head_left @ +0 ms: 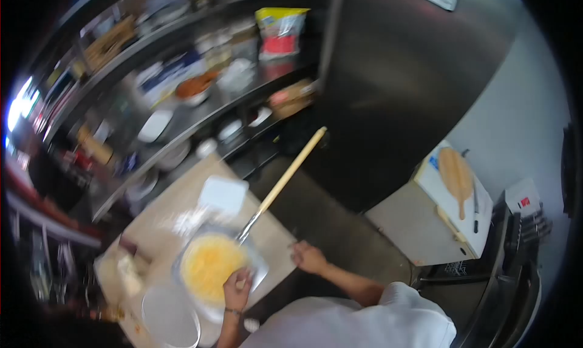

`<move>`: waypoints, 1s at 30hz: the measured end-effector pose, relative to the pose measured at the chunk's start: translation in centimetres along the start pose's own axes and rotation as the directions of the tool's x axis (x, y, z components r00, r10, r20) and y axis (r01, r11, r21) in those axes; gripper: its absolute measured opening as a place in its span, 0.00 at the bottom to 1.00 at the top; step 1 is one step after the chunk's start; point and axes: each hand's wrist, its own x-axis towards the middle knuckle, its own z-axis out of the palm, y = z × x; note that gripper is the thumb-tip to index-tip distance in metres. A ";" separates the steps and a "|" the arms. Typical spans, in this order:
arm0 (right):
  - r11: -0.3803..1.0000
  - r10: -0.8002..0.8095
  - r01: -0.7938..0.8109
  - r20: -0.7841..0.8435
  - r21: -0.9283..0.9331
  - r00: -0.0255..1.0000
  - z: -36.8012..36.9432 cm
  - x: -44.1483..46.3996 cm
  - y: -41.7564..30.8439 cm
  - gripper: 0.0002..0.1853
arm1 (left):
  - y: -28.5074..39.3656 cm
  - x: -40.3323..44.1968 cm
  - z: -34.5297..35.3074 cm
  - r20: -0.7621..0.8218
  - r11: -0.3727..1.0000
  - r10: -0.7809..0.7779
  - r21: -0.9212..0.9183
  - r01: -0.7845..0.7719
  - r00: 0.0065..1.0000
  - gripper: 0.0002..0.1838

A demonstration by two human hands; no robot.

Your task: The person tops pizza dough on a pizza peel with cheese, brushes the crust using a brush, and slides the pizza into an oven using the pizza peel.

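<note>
A round pizza (214, 266) covered with yellow shredded cheese lies on a metal pizza peel (260, 274). Its long wooden handle (291, 170) reaches past the table's far edge. Over the pizza's near right edge is my left hand (238, 290), with a dark band at the wrist. Its fingers are drawn together; what they pinch, if anything, is too blurred to make out. My right hand (308, 257) is by the table's right edge, its fingers curled in and no object visible in it.
On the tan table (276, 242) are a white square sheet or tray (223, 195), scattered flour (187, 220) and a round pan or lid (170, 316). Loaded metal shelves (200, 124) stand behind. To the right, a white-topped unit (464, 205) carries a wooden paddle (455, 175) and a knife (476, 208).
</note>
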 end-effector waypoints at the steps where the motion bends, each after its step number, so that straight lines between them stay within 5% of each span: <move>1: 0.997 0.073 -0.073 0.015 -0.004 0.997 -1.2 1.5 4.7 0.17 | 0.3 3.0 3.6 0.048 0.998 0.058 -0.023 -0.057 0.997 0.17; 3: 0.986 0.052 -0.034 0.109 -0.160 0.993 -1.3 1.4 13.4 0.17 | 0.9 6.1 9.4 0.068 0.949 -0.149 -0.271 0.162 0.986 0.16; 5: 0.978 0.067 -0.009 0.276 -0.206 0.959 -6.7 -0.1 15.9 0.17 | 2.4 9.3 14.9 0.223 0.961 -0.058 -0.252 0.115 0.973 0.16; 9: 0.953 0.257 -0.210 0.217 -0.217 0.942 -10.8 -0.9 21.4 0.18 | 10.7 13.8 22.9 0.484 0.983 0.132 -0.174 -0.053 0.865 0.14; 11: 0.865 0.494 -0.425 0.303 -0.266 0.815 -13.2 -0.6 24.5 0.16 | 11.7 14.6 25.3 0.630 0.992 0.124 -0.091 -0.086 0.767 0.13; 13: 0.766 0.639 -0.614 0.133 -0.190 0.757 -13.9 -1.8 27.4 0.14 | 9.8 15.5 27.6 0.742 0.970 0.196 -0.051 -0.237 0.641 0.13; 16: 0.542 0.839 -0.831 -0.038 0.126 0.542 -14.3 -5.1 29.7 0.13 | 4.3 16.6 29.8 0.838 0.874 -0.125 0.346 -0.340 0.532 0.17; 18: 0.568 0.823 -0.821 -0.053 0.052 0.566 -12.9 -7.9 30.8 0.15 | 1.7 16.2 29.6 0.786 0.857 -0.205 0.432 -0.281 0.582 0.19; 19: 0.686 0.724 -0.724 -0.024 -0.066 0.689 -7.0 -9.7 36.9 0.16 | 2.2 15.4 29.5 0.728 0.892 -0.211 0.416 -0.175 0.652 0.20; 20: 0.792 0.597 -0.568 0.088 -0.224 0.797 -7.3 -10.8 36.7 0.15 | 3.1 15.0 29.0 0.696 0.923 -0.231 0.377 -0.073 0.680 0.21; 21: 0.860 0.510 -0.430 0.503 -0.275 0.698 -4.9 -10.7 41.6 0.21 | 3.3 14.6 28.4 0.688 0.955 -0.229 0.296 0.022 0.689 0.22; 22: 0.882 0.454 -0.316 0.450 -0.350 0.769 -2.8 -12.0 44.0 0.20 | 2.3 14.1 28.2 0.665 0.963 -0.165 0.267 -0.026 0.728 0.23; 23: 0.891 0.292 -0.276 -0.009 -0.360 0.956 0.4 -13.7 46.9 0.19 | 3.1 13.3 27.0 0.625 0.971 -0.131 0.238 -0.028 0.770 0.24; 24: 0.852 0.522 -0.482 0.282 -0.202 0.805 -2.8 -13.5 43.3 0.18 | 1.7 11.6 27.0 0.605 0.976 -0.103 0.214 -0.036 0.790 0.25; 25: 0.796 0.601 -0.561 0.400 -0.227 0.692 -4.5 -11.2 41.0 0.18 | 1.6 10.7 26.2 0.572 0.974 -0.127 0.227 -0.008 0.811 0.28; 30: 0.919 0.390 -0.239 0.642 -0.313 0.660 -4.8 1.0 32.4 0.16 | 1.0 3.4 24.1 0.463 0.893 -0.339 -0.114 0.435 0.819 0.29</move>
